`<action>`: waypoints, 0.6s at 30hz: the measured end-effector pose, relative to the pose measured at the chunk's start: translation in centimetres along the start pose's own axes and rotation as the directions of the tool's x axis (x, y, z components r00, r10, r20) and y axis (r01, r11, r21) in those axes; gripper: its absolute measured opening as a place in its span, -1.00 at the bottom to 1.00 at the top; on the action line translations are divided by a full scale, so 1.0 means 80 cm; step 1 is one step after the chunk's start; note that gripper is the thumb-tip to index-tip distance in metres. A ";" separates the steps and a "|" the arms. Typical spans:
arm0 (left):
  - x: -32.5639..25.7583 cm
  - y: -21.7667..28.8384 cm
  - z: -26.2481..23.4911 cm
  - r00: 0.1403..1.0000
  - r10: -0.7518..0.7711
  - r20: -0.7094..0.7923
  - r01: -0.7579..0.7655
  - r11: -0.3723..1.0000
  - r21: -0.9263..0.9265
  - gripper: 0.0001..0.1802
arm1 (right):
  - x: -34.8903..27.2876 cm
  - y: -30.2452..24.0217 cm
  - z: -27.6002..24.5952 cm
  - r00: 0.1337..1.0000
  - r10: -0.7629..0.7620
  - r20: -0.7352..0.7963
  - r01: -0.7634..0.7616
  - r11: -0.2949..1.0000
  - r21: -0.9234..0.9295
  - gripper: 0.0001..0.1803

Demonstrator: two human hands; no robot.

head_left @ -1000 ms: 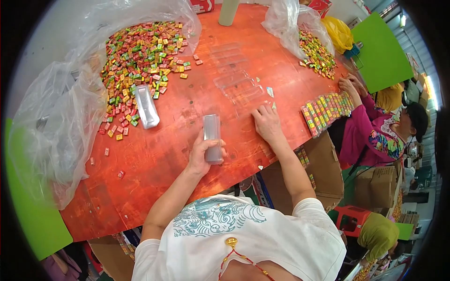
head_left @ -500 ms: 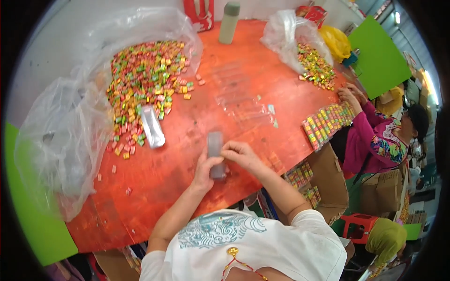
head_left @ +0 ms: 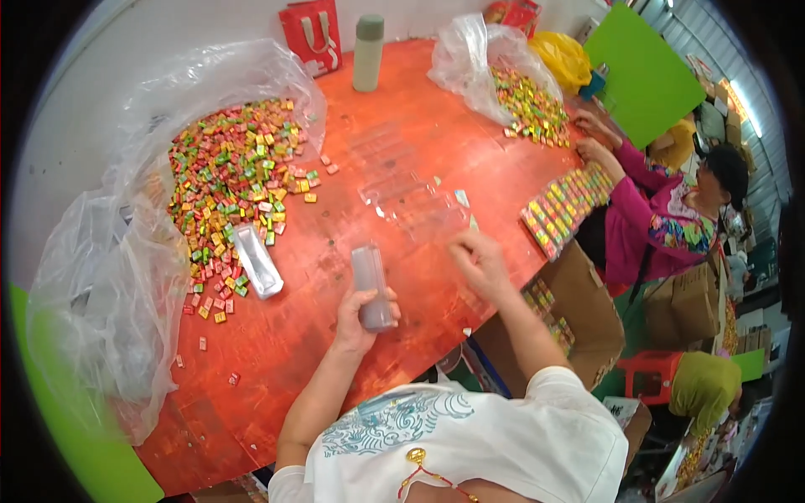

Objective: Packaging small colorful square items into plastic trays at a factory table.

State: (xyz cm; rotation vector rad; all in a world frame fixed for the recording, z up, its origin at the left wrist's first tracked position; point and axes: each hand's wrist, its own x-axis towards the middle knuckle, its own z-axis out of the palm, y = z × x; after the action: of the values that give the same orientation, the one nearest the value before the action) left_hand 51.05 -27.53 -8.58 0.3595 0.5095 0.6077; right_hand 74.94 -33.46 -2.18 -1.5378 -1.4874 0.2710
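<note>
My left hand is wrapped round a narrow, translucent grey plastic container, perhaps a nested stack, holding it upright above the table. My right hand is away to the right with its fingers curled together; whether anything is in them I cannot make out. Just beyond the hands, several clear plastic trays lie flat in a row, hard to see against the red surface. To the left, a shiny metal scoop rests at the edge of a big heap of small wrapped candies.
A crumpled clear bag surrounds the heap on the red table. At the far side stand a green bottle and a red bag. A co-worker sits right, by filled candy packs. An open carton sits below the edge.
My right hand has left the plastic container and moved right. The left hand keeps the container, slightly lower and left in the picture. The whole view has shifted a little.
</note>
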 end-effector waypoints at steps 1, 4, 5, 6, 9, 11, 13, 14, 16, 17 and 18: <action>0.001 0.003 -0.002 0.999 0.031 0.010 -0.031 1.000 0.007 -0.51 | 0.004 0.000 -0.015 0.990 -0.138 0.027 0.141 0.959 -0.247 -0.98; 0.007 0.013 -0.001 0.997 0.075 0.032 -0.077 0.995 0.060 -0.55 | 0.001 0.020 -0.036 0.952 -0.249 0.176 0.305 0.775 -0.554 -0.92; 0.006 0.014 0.001 0.998 0.056 0.026 -0.058 0.996 0.061 -0.55 | -0.006 0.028 -0.039 0.932 -0.249 0.263 0.361 0.697 -0.619 -0.87; 0.009 0.015 0.006 0.996 0.074 0.040 -0.076 0.996 0.054 -0.57 | -0.014 0.045 -0.041 0.928 -0.200 0.313 0.364 0.662 -0.655 -0.81; 0.021 0.016 0.005 0.996 0.084 0.043 -0.086 0.995 0.052 -0.58 | -0.028 0.080 -0.033 0.923 -0.226 0.311 0.384 0.595 -0.706 -0.92; 0.031 0.016 0.007 0.997 0.073 0.040 -0.076 0.996 0.054 -0.59 | -0.029 0.097 -0.029 0.927 -0.225 0.299 0.373 0.601 -0.706 -0.90; 0.037 0.019 0.007 0.995 0.090 0.031 -0.092 0.995 0.049 -0.60 | -0.028 0.100 -0.021 0.931 -0.228 0.286 0.365 0.613 -0.701 -0.88; 0.042 0.023 0.006 0.995 0.091 0.031 -0.093 0.994 0.051 -0.60 | -0.024 0.101 -0.020 0.934 -0.214 0.285 0.354 0.645 -0.677 -0.87; 0.049 0.031 0.001 0.995 0.069 0.072 -0.075 0.994 0.077 -0.61 | -0.018 0.100 -0.014 0.935 -0.210 0.285 0.350 0.677 -0.648 -0.85; 0.049 0.033 0.002 0.994 0.081 0.072 -0.086 0.993 0.079 -0.61 | -0.019 0.096 -0.014 0.942 -0.197 0.270 0.330 0.680 -0.654 -0.83; 0.051 0.033 0.005 0.996 0.072 0.044 -0.074 0.996 0.052 -0.61 | -0.015 0.096 -0.011 0.947 -0.195 0.255 0.317 0.682 -0.659 -0.80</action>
State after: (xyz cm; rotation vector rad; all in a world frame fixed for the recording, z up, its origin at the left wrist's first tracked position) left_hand 52.96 -23.04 -8.44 0.4423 0.4746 0.6567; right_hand 80.36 -33.46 -7.83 -1.8720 -2.0632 -0.4014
